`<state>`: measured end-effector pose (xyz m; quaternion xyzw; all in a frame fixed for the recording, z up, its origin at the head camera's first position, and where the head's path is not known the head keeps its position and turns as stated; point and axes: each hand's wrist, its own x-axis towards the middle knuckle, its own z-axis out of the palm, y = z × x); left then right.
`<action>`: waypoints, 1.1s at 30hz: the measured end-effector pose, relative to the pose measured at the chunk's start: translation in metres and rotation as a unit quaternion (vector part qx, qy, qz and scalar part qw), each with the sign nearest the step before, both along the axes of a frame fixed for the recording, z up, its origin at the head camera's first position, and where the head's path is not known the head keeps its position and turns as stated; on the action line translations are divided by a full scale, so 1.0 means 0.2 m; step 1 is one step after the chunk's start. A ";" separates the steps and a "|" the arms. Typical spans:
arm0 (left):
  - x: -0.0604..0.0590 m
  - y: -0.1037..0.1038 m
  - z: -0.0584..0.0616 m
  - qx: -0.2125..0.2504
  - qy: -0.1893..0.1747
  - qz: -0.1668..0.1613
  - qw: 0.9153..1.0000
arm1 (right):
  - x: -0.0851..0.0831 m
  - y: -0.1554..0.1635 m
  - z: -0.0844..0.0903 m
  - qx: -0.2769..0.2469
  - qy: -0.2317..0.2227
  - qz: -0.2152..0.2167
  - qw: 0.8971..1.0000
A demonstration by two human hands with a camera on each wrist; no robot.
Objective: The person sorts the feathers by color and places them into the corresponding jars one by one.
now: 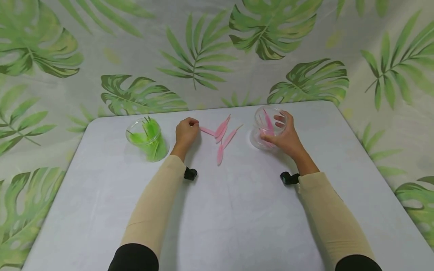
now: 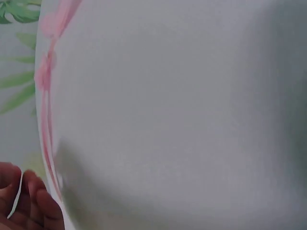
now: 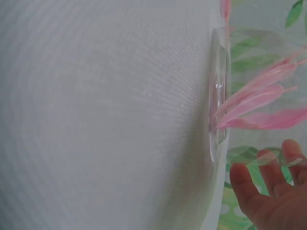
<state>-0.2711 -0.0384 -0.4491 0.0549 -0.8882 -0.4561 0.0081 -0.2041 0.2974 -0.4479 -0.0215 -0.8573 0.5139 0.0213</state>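
Observation:
My left hand (image 1: 193, 123) lies on the white table (image 1: 217, 218) with its fingers curled, pinching the quill of a pink feather (image 1: 207, 131). The quill shows as a thin white line between the fingers (image 2: 29, 201) in the left wrist view. Several more loose pink feathers (image 1: 223, 135) lie just right of that hand. My right hand (image 1: 275, 128) grips a clear plastic cup (image 1: 261, 141), thumb on the near side and fingers on the far side. Pink feathers (image 3: 259, 105) stand inside the cup (image 3: 219, 96), with the fingers (image 3: 268, 187) beside it.
A second clear cup (image 1: 147, 140) full of green feathers stands left of my left hand. A leaf-printed cloth (image 1: 217, 56) hangs behind the table and drapes round its far edge. Both forearms wear beige sleeves.

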 end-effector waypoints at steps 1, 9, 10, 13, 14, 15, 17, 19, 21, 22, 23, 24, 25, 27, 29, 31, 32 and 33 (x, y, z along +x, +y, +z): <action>0.00 -0.01 -0.01 -0.006 -0.003 0.013 1.000 | 0.00 0.00 0.00 -0.001 0.001 0.001 1.000; -0.02 -0.02 -0.03 -0.068 -0.026 0.050 0.996 | 0.00 -0.01 0.00 -0.001 -0.001 0.004 1.000; -0.02 -0.01 -0.03 -0.084 -0.026 0.043 0.995 | 0.00 -0.01 0.00 0.000 0.001 0.003 1.000; -0.01 0.01 -0.03 -0.133 -0.021 0.021 0.991 | 0.00 0.00 0.00 0.002 0.007 0.003 1.000; -0.01 0.02 -0.03 -0.147 -0.021 0.018 0.989 | 0.00 0.00 0.00 0.002 0.007 0.003 1.000; -0.01 0.03 -0.03 -0.159 -0.022 0.018 0.987 | 0.00 0.00 0.00 0.003 0.006 0.004 1.000; 0.00 0.05 -0.02 -0.173 -0.022 0.028 0.984 | 0.00 0.00 0.00 0.005 0.004 0.007 1.000; 0.00 0.06 -0.02 -0.186 -0.025 0.040 0.981 | 0.00 0.00 0.00 0.008 0.002 0.008 1.000; 0.01 0.06 -0.01 -0.195 -0.029 0.052 0.979 | 0.00 0.00 0.00 0.009 0.002 0.009 1.000; 0.01 0.06 -0.01 -0.199 -0.032 0.058 0.978 | 0.00 0.00 -0.01 0.010 0.002 0.010 1.000; 0.01 0.06 0.00 -0.203 -0.035 0.061 0.977 | 0.00 0.00 -0.01 0.010 0.003 0.011 1.000; 0.01 0.06 0.00 -0.210 -0.040 0.063 0.975 | 0.00 0.00 -0.01 0.010 0.003 0.011 1.000; 0.01 0.05 0.01 -0.214 -0.046 0.065 0.973 | 0.00 0.00 -0.01 0.010 0.003 0.011 1.000; 0.01 0.04 0.01 -0.223 -0.064 0.065 0.970 | 0.00 0.00 -0.01 0.010 0.004 0.012 1.000; 0.01 0.03 0.02 -0.237 -0.082 0.058 0.966 | 0.00 0.00 -0.01 0.009 0.005 0.011 1.000; 0.01 0.02 0.02 -0.243 -0.099 0.054 0.964 | 0.00 0.00 -0.01 0.006 0.006 0.010 1.000; 0.01 0.02 0.02 -0.245 -0.104 0.052 0.963 | 0.00 0.01 -0.01 0.006 0.007 0.009 1.000; 0.00 0.02 0.02 -0.247 -0.107 0.049 0.962 | 0.00 0.01 -0.01 0.006 0.007 0.008 1.000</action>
